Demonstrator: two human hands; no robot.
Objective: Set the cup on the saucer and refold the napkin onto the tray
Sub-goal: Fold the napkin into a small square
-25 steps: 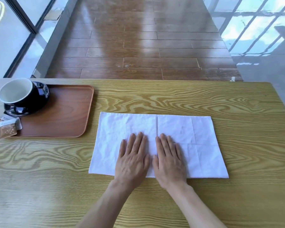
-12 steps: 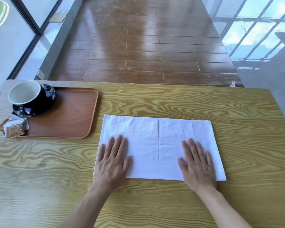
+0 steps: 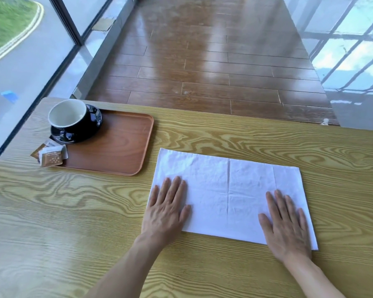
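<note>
A white napkin (image 3: pixel 230 190) lies flat on the wooden table (image 3: pixel 73 211), a wide rectangle with crease lines. My left hand (image 3: pixel 166 209) rests palm down on its near left corner, fingers spread. On the near right corner my right hand (image 3: pixel 285 222) presses flat the same way. Neither hand grips anything. A black cup with a white inside (image 3: pixel 70 116) stands on a black saucer (image 3: pixel 91 130) at the far left corner of a brown tray (image 3: pixel 121 147), which lies left of the napkin.
Small brown and white sachets (image 3: pixel 51 154) lie at the tray's near left edge, partly over the rim. A glass wall runs along the table's left side. Beyond the far edge is a wooden floor.
Both hands slid apart from the napkin's middle to its near corners, smoothing it flat. The view shifted, so the tray and napkin sit further right in the frame.
</note>
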